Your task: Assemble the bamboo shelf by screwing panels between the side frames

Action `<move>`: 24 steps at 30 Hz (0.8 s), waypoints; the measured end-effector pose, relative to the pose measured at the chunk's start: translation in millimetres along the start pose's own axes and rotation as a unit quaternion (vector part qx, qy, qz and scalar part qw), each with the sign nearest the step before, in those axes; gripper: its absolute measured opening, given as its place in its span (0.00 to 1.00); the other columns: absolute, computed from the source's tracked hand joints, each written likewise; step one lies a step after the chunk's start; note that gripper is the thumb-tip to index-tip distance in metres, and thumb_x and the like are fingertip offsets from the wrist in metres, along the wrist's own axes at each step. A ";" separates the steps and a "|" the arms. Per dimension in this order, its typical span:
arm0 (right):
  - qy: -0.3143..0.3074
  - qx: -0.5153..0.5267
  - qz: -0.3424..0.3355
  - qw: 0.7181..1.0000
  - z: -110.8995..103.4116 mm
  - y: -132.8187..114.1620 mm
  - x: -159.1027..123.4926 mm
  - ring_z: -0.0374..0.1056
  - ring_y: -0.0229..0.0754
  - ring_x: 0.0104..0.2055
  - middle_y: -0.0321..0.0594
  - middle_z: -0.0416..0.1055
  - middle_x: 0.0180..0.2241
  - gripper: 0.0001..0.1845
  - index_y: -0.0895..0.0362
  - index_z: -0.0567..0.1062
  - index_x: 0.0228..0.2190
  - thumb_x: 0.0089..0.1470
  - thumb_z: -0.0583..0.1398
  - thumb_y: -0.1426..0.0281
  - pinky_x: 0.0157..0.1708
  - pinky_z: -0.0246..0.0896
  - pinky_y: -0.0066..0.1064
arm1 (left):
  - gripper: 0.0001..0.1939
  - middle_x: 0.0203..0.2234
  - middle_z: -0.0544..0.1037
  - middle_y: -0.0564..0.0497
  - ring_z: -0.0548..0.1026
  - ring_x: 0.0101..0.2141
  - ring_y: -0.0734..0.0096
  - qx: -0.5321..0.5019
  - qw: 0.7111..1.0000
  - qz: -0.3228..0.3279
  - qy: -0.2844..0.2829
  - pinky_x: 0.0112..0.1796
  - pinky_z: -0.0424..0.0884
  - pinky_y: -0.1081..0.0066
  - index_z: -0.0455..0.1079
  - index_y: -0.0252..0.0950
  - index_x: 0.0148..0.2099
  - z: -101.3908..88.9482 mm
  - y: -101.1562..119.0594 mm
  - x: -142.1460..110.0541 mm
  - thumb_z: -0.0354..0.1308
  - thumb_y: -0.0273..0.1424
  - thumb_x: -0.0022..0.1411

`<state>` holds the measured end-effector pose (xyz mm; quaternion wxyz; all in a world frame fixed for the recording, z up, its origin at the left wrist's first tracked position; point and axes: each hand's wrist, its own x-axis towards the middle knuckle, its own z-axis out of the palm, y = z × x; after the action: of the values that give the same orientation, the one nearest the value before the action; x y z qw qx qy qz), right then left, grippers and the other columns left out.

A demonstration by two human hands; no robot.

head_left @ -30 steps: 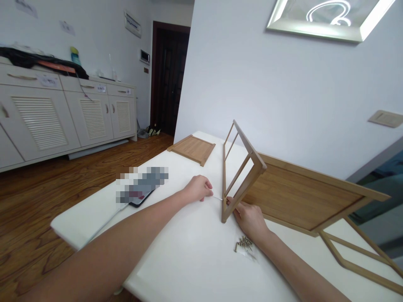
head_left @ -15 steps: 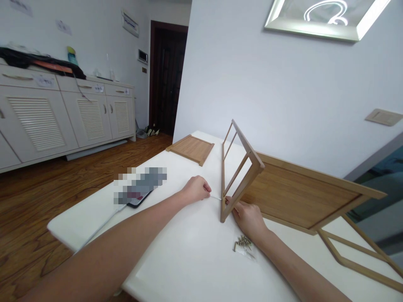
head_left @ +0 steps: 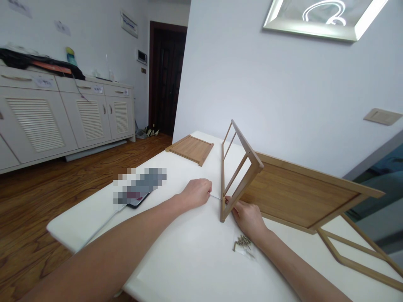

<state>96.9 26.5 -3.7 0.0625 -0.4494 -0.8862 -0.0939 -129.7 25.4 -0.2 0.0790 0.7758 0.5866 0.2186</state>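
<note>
My left hand (head_left: pixel 197 193) is closed around a thin metal tool that looks like a hex key (head_left: pixel 215 196); its grip end is hidden in my fingers. The tool's far end meets the lower corner of a slatted wooden frame (head_left: pixel 244 165), which stands tilted on the table. On the other side of that corner, my right hand (head_left: pixel 250 217) pinches the frame's lower part, fingertips partly hidden behind the wood. A large wooden panel (head_left: pixel 299 193) stands behind my right hand, against the frame. Several brass-coloured screws (head_left: pixel 242 242) lie in a small pile on a clear bag below my right wrist.
The white table (head_left: pixel 189 256) also bears a flat wooden panel (head_left: pixel 192 149) at the back, a phone (head_left: pixel 138 199) with a white cable (head_left: pixel 103 226) at left, and another wooden frame (head_left: pixel 355 266) at right. A wall rises behind.
My left hand has turned at the wrist, its knuckles now rolled upward and fingers curled tighter around the tool. My right hand and the frame stay in place.
</note>
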 end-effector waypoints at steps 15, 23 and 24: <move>-0.009 -0.006 0.009 1.000 -0.1 -0.2 0.0 0.75 0.42 0.38 0.40 0.79 0.39 0.18 0.50 0.74 0.48 0.64 0.48 0.67 0.34 0.62 0.28 | 0.08 0.33 0.79 0.49 0.75 0.36 0.63 -0.007 1.000 0.005 0.008 0.34 0.66 0.69 0.72 0.38 0.33 2.4 -1.5 0.7 0.52 0.24 0.54; -0.022 -0.005 0.006 1.000 -2.6 -0.3 -0.1 0.75 0.42 0.38 0.39 0.79 0.39 0.18 0.50 0.72 0.49 0.63 0.49 0.69 0.32 0.61 0.27 | 0.06 0.28 0.79 0.53 0.75 0.30 0.69 -0.078 0.996 -0.033 0.007 0.30 0.63 0.72 0.73 0.38 0.31 4.4 -3.5 3.1 0.55 0.26 0.53; -0.021 -0.004 0.006 1.000 -3.2 -0.6 -0.3 0.75 0.42 0.37 0.39 0.79 0.38 0.17 0.50 0.72 0.49 0.63 0.49 0.70 0.31 0.60 0.27 | 0.06 0.27 0.78 0.53 0.74 0.30 0.69 -0.082 0.996 -0.034 0.009 0.30 0.63 0.72 0.72 0.38 0.31 4.5 -2.4 3.0 0.55 0.25 0.52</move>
<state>96.7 25.2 -0.7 0.0432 -0.4567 -0.8843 -0.0875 -129.3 29.5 -4.4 0.1447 0.7446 0.5931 0.2699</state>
